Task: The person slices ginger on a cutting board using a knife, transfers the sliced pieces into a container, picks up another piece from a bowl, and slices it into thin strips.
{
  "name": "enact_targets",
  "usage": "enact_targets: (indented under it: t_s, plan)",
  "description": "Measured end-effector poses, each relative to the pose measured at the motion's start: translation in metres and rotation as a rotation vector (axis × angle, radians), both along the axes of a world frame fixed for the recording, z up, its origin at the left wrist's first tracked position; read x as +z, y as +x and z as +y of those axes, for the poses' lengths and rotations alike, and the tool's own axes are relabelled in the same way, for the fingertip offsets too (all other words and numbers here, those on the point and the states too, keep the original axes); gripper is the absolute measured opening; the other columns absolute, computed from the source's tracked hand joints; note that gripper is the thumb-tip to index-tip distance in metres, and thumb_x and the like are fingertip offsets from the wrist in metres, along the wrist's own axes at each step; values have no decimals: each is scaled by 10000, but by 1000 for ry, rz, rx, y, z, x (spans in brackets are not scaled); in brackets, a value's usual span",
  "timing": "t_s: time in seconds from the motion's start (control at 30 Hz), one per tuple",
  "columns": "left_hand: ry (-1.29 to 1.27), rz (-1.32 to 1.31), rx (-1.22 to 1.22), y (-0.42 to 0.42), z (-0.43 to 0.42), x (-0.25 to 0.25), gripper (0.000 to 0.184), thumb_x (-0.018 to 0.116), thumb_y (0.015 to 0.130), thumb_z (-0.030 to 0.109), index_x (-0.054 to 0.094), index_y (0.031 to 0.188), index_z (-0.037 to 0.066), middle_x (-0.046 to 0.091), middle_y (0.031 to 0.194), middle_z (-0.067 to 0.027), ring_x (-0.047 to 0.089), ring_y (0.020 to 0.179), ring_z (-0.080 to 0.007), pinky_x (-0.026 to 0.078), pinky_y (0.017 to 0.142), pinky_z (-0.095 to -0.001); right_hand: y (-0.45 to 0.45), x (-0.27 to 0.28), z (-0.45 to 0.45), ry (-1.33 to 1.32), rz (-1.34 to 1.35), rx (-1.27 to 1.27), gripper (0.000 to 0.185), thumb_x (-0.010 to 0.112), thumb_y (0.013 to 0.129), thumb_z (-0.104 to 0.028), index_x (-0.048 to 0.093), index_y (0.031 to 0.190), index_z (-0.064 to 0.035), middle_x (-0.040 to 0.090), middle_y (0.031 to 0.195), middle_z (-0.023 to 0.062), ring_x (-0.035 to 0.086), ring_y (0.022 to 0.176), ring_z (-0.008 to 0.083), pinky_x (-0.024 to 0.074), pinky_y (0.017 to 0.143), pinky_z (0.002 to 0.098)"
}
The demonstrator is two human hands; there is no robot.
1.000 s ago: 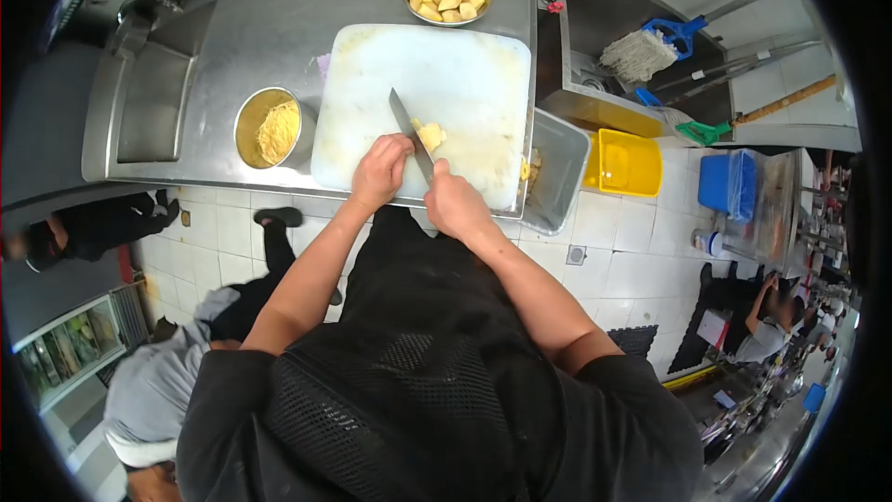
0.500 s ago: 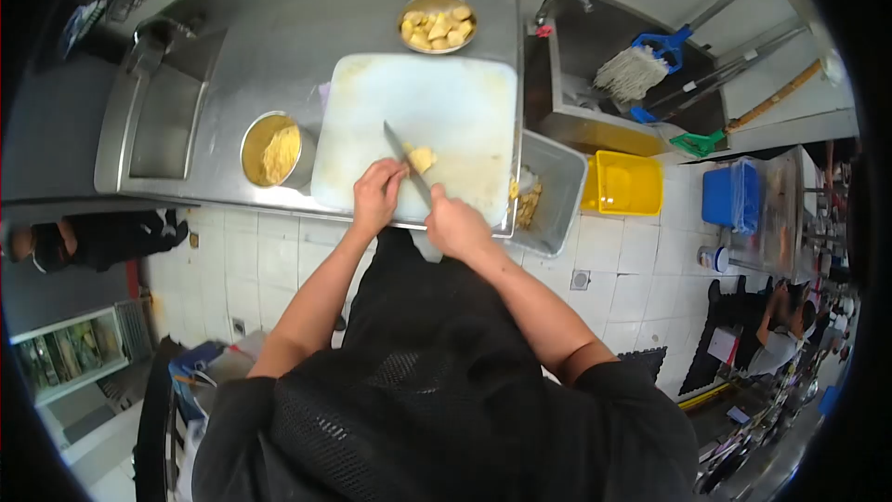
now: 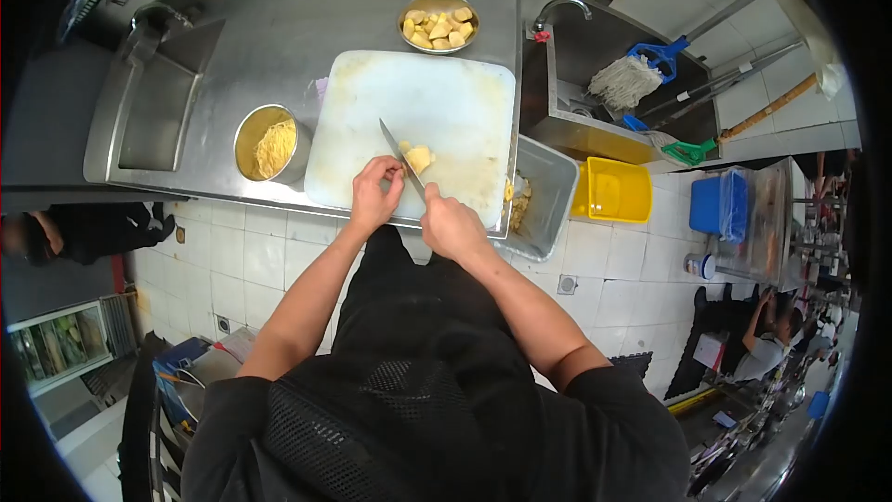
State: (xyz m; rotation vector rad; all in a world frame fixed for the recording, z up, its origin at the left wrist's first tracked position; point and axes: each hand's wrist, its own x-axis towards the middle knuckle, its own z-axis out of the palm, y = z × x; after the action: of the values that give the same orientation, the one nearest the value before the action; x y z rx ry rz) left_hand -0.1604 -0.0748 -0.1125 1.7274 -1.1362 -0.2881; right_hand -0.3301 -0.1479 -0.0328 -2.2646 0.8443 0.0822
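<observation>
My right hand is wrapped round the handle of a knife, its blade slanting up and left over the white cutting board. Just right of the blade lies a pale yellow piece, with smaller bits beside it. My left hand is at the blade's left side, fingers curled together; what they pinch is too small to make out. A metal bowl of yellow chunks stands beyond the board. Left of the board, a metal pot holds thin yellow shreds.
A grey bin with scraps and a yellow bin stand right of the counter. Mops lean in a sink at the upper right. Another sink is at the left. Other people stand at the far left and far right.
The view has shifted, so the board sits lower in it. The person in grey at the lower left is out of view. My hands hold nearly the same pose at the knife.
</observation>
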Motion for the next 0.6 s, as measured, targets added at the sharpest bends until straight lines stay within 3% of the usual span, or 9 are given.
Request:
enact_targets:
  t_s: [0.27,0.5,0.6]
  plan:
    - [-3,-28,-43,0,1,3,128,694,847,-24,646,965,-6,679,960,-112,668,755,-222,553,717,-325,-5,27,-4,-10,53,10,223,575,893,-75,504,1073,35,702,794,300,705,767,486,551,712,583]
    - [-10,1,-34,0,5,8,122,691,860,-14,646,973,-5,675,957,-111,669,759,-228,554,718,-327,-9,18,-4,34,51,0,213,573,910,-84,505,1085,16,702,804,299,699,788,495,540,734,596]
    - [-4,46,21,1,3,9,104,695,884,1,663,983,-4,689,974,-115,683,778,-234,563,737,-328,-12,16,-3,30,-3,-41,184,578,901,-63,493,1035,29,663,739,326,659,723,533,502,686,620]
